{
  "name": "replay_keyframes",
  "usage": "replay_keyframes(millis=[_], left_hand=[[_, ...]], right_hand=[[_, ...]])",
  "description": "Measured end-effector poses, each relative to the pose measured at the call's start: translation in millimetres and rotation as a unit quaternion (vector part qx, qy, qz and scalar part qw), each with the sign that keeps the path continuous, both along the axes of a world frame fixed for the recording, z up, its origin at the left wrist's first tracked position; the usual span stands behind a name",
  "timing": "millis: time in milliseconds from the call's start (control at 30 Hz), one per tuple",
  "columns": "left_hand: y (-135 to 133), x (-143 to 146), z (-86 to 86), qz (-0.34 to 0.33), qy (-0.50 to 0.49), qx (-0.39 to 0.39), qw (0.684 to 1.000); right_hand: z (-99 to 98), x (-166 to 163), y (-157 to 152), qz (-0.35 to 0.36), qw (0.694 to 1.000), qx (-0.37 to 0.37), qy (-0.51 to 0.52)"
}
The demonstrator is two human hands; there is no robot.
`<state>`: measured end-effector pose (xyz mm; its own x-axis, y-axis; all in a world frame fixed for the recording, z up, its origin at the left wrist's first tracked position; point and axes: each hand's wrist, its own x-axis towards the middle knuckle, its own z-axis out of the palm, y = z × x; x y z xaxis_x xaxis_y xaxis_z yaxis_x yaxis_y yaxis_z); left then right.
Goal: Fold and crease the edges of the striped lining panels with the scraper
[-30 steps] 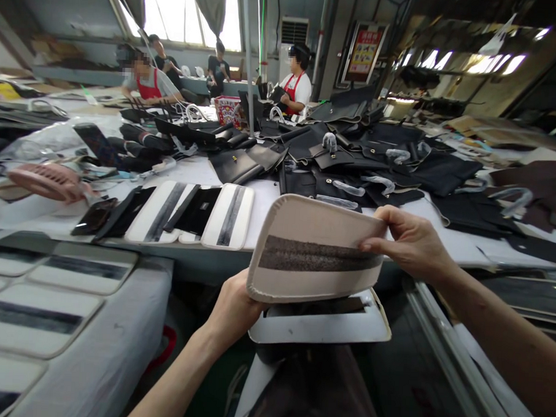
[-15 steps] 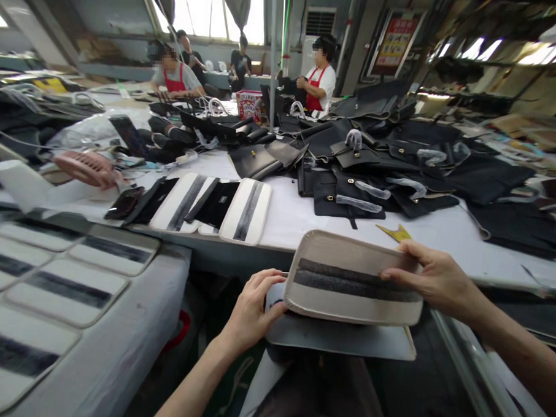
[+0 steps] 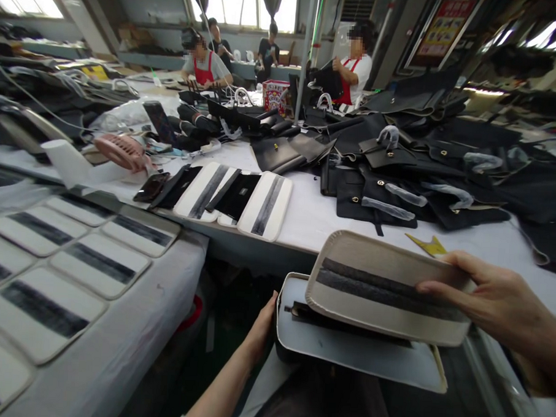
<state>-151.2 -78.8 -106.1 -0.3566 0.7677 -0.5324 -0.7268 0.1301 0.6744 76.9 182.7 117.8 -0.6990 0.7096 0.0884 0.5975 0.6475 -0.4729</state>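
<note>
My right hand [image 3: 479,291] pinches the right end of a beige rounded panel [image 3: 388,321] with a dark stripe along its middle, thumb on the striped face. The panel is tilted above a bag piece [image 3: 354,353] with a pale grey inner face, a light rim and dark sides. A dark strip with a small end piece shows between the two. My left hand [image 3: 263,328] holds the left end of the bag piece, its fingers partly hidden behind the edge. The bag piece is over my lap.
Several striped panels [image 3: 101,259] lie on the covered table at left. More panels [image 3: 265,205], a phone [image 3: 152,186], a pink fan [image 3: 124,151] and black bags [image 3: 374,206] are on the bench ahead. A yellow notched piece [image 3: 427,244] is near its front edge. People sit beyond.
My left hand has moved from the striped panel's left edge down to the bag piece's end. The panel has shifted right, showing more of the grey face. The view has turned left.
</note>
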Motion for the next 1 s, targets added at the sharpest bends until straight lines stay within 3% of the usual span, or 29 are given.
replay_keyframes(millis=[233, 467, 633, 767, 1000], left_hand=[[7.6, 3.9, -6.8, 0.009, -0.089, 0.033, 0.995], [22.0, 3.2, -20.0, 0.008, -0.128, 0.068, 0.989], [25.8, 3.8, -27.7, 0.024, -0.147, 0.064, 0.987], [25.1, 3.2, -28.8, 0.026, -0.164, 0.056, 0.985], [28.0, 4.9, -23.9, 0.03, -0.179, 0.057, 0.982]], right_hand=[[-6.2, -10.4, -0.2, 0.056, 0.996, 0.046, -0.057], [-34.9, -42.0, -17.6, 0.144, 0.967, -0.057, -0.202], [-66.8, -49.9, -21.3, 0.187, 0.952, -0.075, -0.229], [-94.5, -46.7, -25.2, 0.192, 0.956, -0.003, -0.224], [-127.9, -35.0, -43.7, 0.19, 0.954, 0.191, -0.134]])
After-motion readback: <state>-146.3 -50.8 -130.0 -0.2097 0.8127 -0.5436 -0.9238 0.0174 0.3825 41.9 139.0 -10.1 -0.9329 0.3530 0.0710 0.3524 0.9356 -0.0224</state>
